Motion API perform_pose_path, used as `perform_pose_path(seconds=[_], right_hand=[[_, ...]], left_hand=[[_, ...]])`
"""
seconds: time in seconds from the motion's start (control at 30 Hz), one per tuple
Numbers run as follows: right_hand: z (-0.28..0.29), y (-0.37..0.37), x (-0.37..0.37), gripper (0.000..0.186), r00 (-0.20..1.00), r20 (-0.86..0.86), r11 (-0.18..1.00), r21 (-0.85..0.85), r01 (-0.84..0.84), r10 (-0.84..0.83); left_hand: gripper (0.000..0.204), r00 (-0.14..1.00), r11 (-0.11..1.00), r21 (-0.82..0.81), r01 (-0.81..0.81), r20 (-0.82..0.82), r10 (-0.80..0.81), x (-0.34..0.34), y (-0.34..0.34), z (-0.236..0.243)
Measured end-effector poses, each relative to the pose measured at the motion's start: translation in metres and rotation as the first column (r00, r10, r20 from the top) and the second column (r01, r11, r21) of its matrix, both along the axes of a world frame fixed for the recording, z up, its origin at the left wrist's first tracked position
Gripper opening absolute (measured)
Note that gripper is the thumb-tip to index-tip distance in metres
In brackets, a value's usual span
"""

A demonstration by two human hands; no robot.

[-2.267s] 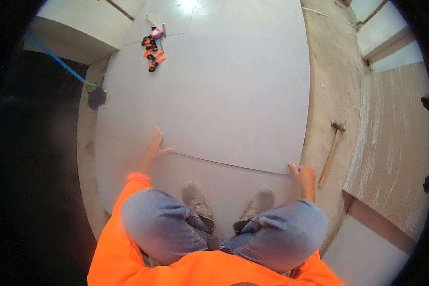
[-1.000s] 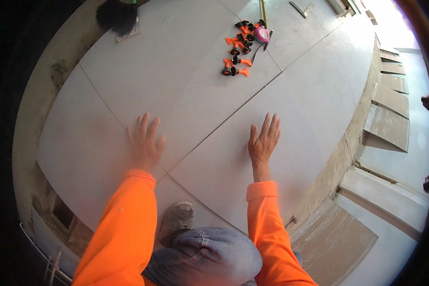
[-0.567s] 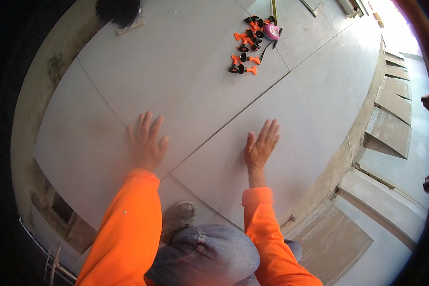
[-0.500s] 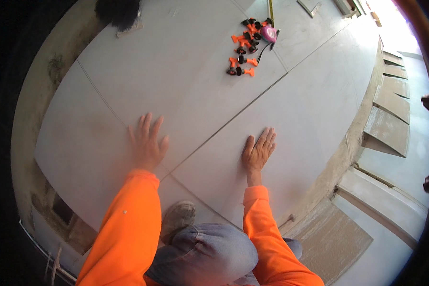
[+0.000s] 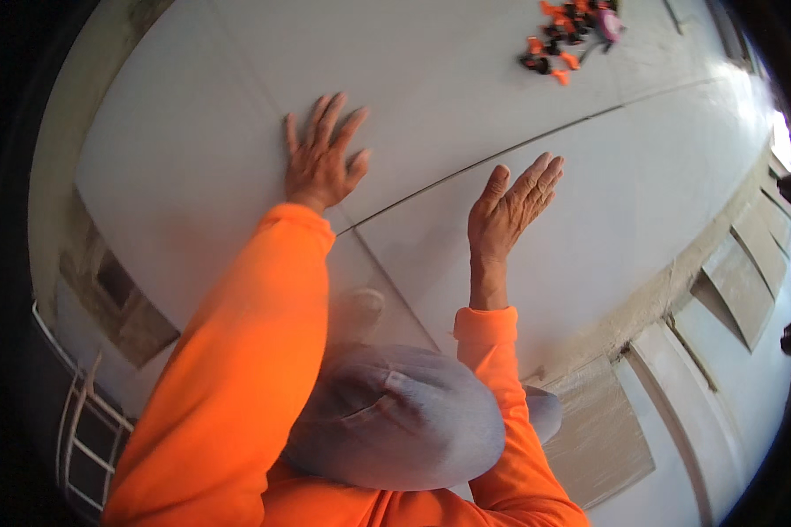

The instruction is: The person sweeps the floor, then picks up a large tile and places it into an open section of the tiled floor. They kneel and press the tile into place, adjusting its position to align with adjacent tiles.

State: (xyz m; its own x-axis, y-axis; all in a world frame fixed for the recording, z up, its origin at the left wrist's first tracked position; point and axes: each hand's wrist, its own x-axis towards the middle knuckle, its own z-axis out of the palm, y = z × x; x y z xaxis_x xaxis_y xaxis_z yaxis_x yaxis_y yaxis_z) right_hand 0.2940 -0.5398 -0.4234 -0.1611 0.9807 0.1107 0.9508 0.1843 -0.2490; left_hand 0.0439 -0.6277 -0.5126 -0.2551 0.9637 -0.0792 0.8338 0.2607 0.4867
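The left hand (image 5: 322, 162) lies flat on a large pale grey floor tile (image 5: 193, 149), palm down, its fingers (image 5: 330, 114) spread wide and released, grasping nothing; the fingertips point away from the person and the heel of the hand sits just on the near-left side of the grout joint (image 5: 536, 140). That joint is a thin dark line running from beside the left wrist up and to the right across the floor, and a second, shorter joint branches off it toward the person's knees. The right hand (image 5: 508, 211) is on the near side of the same joint, over the neighbouring tile (image 5: 642, 202); it is open, fingers straight and close together, turned partly on edge with the thumb uppermost, and holds nothing. Whether its edge touches the tile or hovers just above it cannot be told. Both forearms wear bright orange sleeves (image 5: 255, 351), and a bent knee in grey trousers (image 5: 395, 417) sits below the joint, between the two arms. Well beyond the joint, near the top edge, lies a small heap of orange and black tile clips (image 5: 558, 39) with a pink object (image 5: 608, 22) among them. To the right of the right-hand tile runs a rough bare strip of floor (image 5: 668, 290), and past it lie several more pale tiles (image 5: 747, 290) set apart from each other.
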Motion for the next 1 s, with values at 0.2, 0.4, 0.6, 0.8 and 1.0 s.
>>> perform_pose_path(seconds=[0.2, 0.4, 0.6, 0.8, 1.0], right_hand=[[-0.020, -0.066, -0.012, 0.078, 0.946, 0.261, 0.974, -0.167, -0.152, 0.192], [-0.017, -0.073, -0.012, 0.079, 0.974, 0.108, 0.969, -0.168, -0.180, 0.199], [-0.018, -0.075, -0.015, 0.075, 0.917, 0.269, 0.933, -0.286, -0.217, 0.296], [-0.002, -0.081, -0.002, 0.073, 0.949, 0.137, 0.947, -0.196, -0.253, 0.282], [-0.017, -0.080, -0.003, 0.074, 0.923, 0.271, 0.943, -0.266, -0.200, 0.272]], left_hand=[[0.065, 1.000, 0.998, 0.061, -0.010, -0.008, 0.010, 0.003, 0.019, 0.000], [0.064, 0.999, 1.000, 0.001, 0.029, -0.032, -0.029, -0.004, 0.020, -0.004], [0.066, 1.000, 0.997, 0.073, -0.011, -0.020, 0.013, -0.002, 0.023, 0.000], [0.066, 0.999, 0.999, 0.032, 0.016, -0.028, -0.015, 0.009, 0.023, 0.013], [0.066, 1.000, 1.000, 0.026, 0.017, -0.013, -0.016, 0.004, 0.026, 0.011]])
